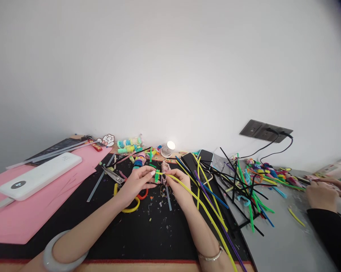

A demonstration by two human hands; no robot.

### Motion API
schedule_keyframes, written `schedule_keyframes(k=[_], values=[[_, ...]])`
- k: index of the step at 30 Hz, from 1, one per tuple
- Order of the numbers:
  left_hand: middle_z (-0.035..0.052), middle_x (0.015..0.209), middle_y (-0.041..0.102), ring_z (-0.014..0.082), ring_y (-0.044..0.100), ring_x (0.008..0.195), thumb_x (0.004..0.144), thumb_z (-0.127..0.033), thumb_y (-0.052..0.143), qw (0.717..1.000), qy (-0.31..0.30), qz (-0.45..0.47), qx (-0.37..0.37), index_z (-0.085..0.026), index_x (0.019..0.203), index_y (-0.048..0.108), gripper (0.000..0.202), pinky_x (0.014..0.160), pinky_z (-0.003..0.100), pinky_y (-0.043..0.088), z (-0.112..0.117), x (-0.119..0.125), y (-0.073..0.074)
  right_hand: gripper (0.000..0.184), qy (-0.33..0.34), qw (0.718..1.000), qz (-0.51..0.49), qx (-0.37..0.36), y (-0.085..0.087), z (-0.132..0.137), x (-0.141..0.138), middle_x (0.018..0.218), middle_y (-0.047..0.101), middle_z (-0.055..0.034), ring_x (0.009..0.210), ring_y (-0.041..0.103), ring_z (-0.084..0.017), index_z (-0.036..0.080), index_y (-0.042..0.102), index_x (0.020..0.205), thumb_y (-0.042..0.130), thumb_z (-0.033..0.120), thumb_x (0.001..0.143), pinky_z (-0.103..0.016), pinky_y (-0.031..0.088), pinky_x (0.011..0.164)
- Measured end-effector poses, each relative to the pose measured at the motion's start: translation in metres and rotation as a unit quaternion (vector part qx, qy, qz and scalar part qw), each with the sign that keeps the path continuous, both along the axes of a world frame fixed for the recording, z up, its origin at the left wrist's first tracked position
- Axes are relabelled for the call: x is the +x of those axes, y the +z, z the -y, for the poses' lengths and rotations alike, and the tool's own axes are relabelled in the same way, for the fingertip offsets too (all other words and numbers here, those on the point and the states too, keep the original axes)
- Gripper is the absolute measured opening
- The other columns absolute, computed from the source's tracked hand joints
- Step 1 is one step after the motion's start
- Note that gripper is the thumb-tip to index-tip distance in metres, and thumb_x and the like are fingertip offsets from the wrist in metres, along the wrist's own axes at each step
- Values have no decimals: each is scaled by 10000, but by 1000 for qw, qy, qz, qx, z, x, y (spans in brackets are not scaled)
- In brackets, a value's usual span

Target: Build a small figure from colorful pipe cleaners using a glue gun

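Observation:
My left hand (pixel 137 182) is closed in a pinch at the middle of the black mat. At its fingertips is a short green pipe cleaner piece (pixel 157 176), which looks folded or coiled. My right hand (pixel 179 186), just opposite, pinches a long yellow pipe cleaner (pixel 200 202) near its end. That end reaches across to the green piece, and the rest trails over my right forearm toward the front edge. Scissors (pixel 130 210) with yellow and red handles lie partly hidden beneath my left hand.
A white power bank (pixel 40 175) rests on pink sheets (pixel 25 223) at the left. Phones (pixel 205 158), a paper cup (pixel 168 149) and several finished fuzzy pieces (pixel 130 142) stand along the wall. Loose pipe cleaners (pixel 251 189) pile up at right, near another person's hands (pixel 322 195).

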State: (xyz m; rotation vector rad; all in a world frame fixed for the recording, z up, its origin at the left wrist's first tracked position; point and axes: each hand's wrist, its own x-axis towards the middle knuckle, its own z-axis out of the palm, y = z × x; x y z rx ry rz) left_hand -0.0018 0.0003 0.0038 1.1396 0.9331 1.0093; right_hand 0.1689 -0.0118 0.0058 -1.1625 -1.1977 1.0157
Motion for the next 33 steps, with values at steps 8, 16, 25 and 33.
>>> schedule_keyframes(k=[8, 16, 25, 33], values=[[33, 901, 615, 210, 634, 880, 740, -495, 684, 999, 5, -33, 27, -180, 935, 648, 372, 798, 399, 595, -2, 0, -2, 118, -4, 1000, -2, 8, -2, -1, 1, 639, 630, -1, 522, 519, -108, 162, 684, 701, 700, 262, 640, -227, 424, 511], [17, 809, 659, 200, 641, 792, 736, -480, 667, 994, 10, -88, 63, -194, 855, 669, 309, 739, 339, 574, -2, -1, 5, 125, 26, 999, -18, -1, 1, 0, 4, 627, 615, 10, 507, 515, -104, 174, 670, 716, 716, 272, 655, -234, 443, 520], [23, 805, 715, 195, 680, 789, 717, -419, 708, 997, -30, -62, 40, -192, 844, 654, 266, 744, 317, 560, -2, 0, 1, 229, 72, 990, -111, -54, 2, 1, 6, 685, 658, 10, 576, 604, -121, 172, 655, 728, 803, 306, 615, -257, 514, 619], [40, 843, 729, 214, 704, 826, 727, -420, 715, 996, -49, -62, 41, -190, 886, 643, 288, 767, 336, 577, -4, -1, -4, 280, 79, 987, -122, -64, 4, 1, 7, 654, 670, 6, 574, 626, -137, 175, 639, 706, 835, 329, 577, -272, 531, 623]])
